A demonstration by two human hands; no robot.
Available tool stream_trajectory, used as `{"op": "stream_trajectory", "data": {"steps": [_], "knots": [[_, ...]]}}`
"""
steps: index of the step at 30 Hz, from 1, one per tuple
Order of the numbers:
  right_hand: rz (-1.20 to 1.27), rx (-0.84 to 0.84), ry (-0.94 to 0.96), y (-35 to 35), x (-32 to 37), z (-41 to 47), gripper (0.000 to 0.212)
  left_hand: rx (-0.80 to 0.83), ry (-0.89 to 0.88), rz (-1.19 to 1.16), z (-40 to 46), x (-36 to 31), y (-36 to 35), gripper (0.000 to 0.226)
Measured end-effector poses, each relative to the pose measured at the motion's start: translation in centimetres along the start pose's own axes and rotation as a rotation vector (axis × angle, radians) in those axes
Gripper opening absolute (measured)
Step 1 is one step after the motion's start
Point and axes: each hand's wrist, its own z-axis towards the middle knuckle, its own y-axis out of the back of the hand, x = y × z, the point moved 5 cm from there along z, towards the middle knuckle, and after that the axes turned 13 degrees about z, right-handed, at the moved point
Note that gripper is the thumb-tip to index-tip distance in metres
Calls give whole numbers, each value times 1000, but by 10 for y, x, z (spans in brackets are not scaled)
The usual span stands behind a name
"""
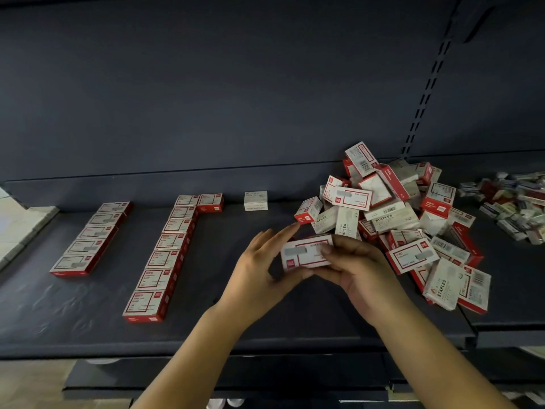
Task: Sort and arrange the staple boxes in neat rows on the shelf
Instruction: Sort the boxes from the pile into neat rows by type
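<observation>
Over on the far left of the dark shelf (265,326) sat a tidy row of five red-and-white boxes (91,239), running from far to near. Next along, the longer row (165,255) was laid near to far, with one extra box (210,203) at its far end starting a further row to the right. A lone white box (255,200) stood just beyond that, apart from everything.

Centre stage, the step in hand looked like a sort-and-carry: one red-and-white staple box (306,252) was up off the shelf between both hands, label facing up. The left hand (262,270) had its fingers fairly straight along the box's left end, thumb tucked beneath, so steadying more than clamping. The right hand (354,267) gripped the right end, thumb on top, fingers curled under. Both forearms reached in from the near edge, converging on the box.

On the right, the jumbled heap (398,219) awaited sorting, with a second, smaller heap (516,202) further right.

Next move, I'd judge, called for a leftward carry, squaring the box to whichever red row it matched.
</observation>
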Motion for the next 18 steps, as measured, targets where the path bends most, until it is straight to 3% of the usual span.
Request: {"op": "stream_trajectory", "data": {"steps": [11,14,18], "knots": [[150,-80,-60,2,-13,5,25,13,196,-92,-9,18,11,53],[226,-109,-42,-1,-18,7,31,-45,345,-356,-11,21,13,40],[292,-70,-5,-8,-31,9,60,11,689,-848,-21,21,-5,34]]}}
